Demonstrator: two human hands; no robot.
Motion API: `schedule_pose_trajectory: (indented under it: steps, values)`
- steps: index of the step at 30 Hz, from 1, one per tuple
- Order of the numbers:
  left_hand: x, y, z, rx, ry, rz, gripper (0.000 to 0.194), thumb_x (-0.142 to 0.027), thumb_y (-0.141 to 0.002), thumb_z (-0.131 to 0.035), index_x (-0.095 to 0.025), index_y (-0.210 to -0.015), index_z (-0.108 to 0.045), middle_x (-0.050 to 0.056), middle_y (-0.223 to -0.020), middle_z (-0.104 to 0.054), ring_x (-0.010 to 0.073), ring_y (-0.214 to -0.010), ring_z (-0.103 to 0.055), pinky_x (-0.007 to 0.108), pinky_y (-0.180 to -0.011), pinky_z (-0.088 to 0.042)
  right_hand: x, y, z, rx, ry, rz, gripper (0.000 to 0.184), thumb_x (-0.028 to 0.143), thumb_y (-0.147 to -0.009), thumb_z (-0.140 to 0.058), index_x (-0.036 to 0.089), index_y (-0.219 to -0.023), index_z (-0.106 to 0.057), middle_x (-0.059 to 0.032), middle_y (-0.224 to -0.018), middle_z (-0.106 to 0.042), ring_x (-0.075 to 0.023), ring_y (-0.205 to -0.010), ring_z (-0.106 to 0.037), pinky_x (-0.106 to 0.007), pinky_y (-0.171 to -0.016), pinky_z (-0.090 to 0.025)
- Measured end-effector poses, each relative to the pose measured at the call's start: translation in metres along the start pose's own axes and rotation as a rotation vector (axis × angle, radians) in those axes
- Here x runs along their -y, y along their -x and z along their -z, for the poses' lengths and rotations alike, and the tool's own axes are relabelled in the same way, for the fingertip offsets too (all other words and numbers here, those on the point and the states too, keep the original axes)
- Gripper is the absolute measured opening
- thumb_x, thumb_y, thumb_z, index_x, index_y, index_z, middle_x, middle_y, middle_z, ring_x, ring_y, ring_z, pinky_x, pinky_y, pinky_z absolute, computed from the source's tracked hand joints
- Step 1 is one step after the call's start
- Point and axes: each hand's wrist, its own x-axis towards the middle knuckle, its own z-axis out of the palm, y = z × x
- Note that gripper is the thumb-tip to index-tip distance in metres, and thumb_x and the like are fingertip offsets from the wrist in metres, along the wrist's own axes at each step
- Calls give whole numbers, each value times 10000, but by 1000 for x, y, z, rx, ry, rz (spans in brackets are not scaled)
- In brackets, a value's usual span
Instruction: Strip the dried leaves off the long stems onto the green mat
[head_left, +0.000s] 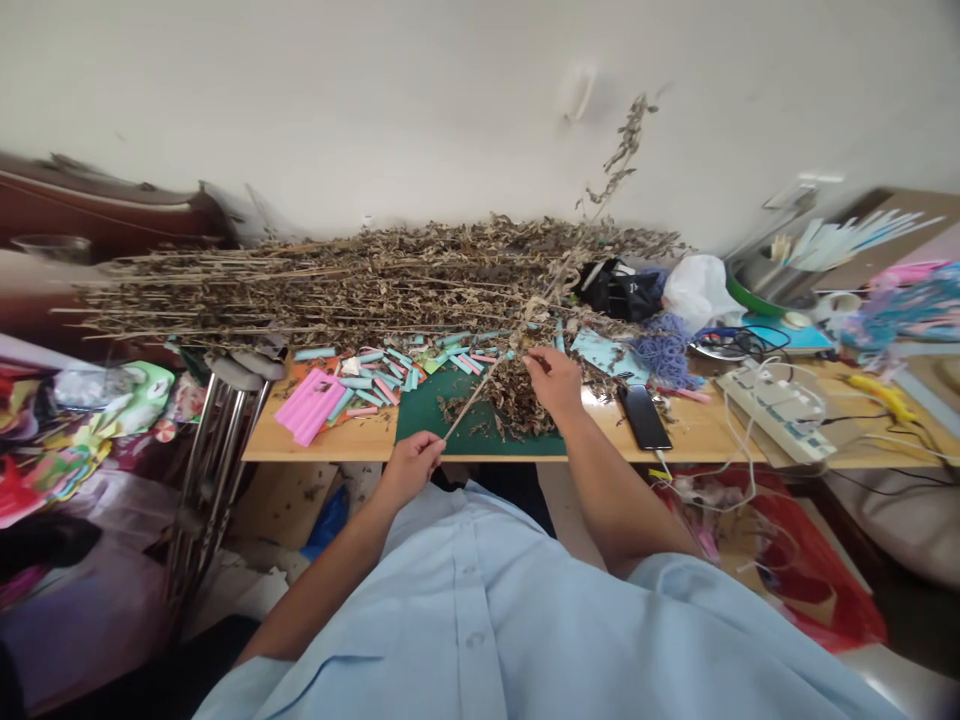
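My left hand (413, 468) is closed round the lower end of a dried plant stalk (474, 397) at the table's front edge. From there the stalk slants up and away to the right, its leafy top rising against the wall. My right hand (553, 382) is beside the stalk, over a heap of crumbled dry leaves (517, 400) on a green mat (420, 410). Its thumb and fingertips are pinched together; whatever is between them is too small to name. Behind both hands a long pile of dried leafy stalks (337, 285) lies across the table.
Pink and blue short rolls (386, 375) and a pink packet (309, 405) lie left of the mat. A phone (645, 418), purple cord (665, 350) and a power strip (776, 410) with cables are at the right. Crutches (217, 450) lean at the table's left end.
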Motion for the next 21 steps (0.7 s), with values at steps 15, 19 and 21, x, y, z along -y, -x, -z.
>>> schedule_pose_trajectory:
  steps: [15,19,21]
  values:
    - [7,6,-3,-39,-168,-76,265,-431,-827,-621,-176,-759,-594,-51,-576,-514,83,-480,-411,212,-480,-301,45,18,2,164,-684,-387,433,504,-678,-816,210,-960,-669,-20,-853,-715,-156,-604,-673,-237,-426,-516]
    - [6,8,-6,-72,-233,-91,259,-424,-832,-614,-181,-748,-591,-52,-556,-506,91,-490,-411,216,-498,-314,41,29,-8,68,-636,-398,379,459,-694,-810,203,-945,-687,16,-697,-675,-157,-621,-686,-265,-539,-589]
    - [5,8,-8,-86,-245,-95,260,-427,-832,-613,-182,-749,-590,-49,-557,-512,95,-495,-421,217,-502,-319,38,36,-14,93,-652,-406,357,449,-712,-796,200,-945,-689,9,-711,-685,-156,-636,-692,-281,-585,-605]
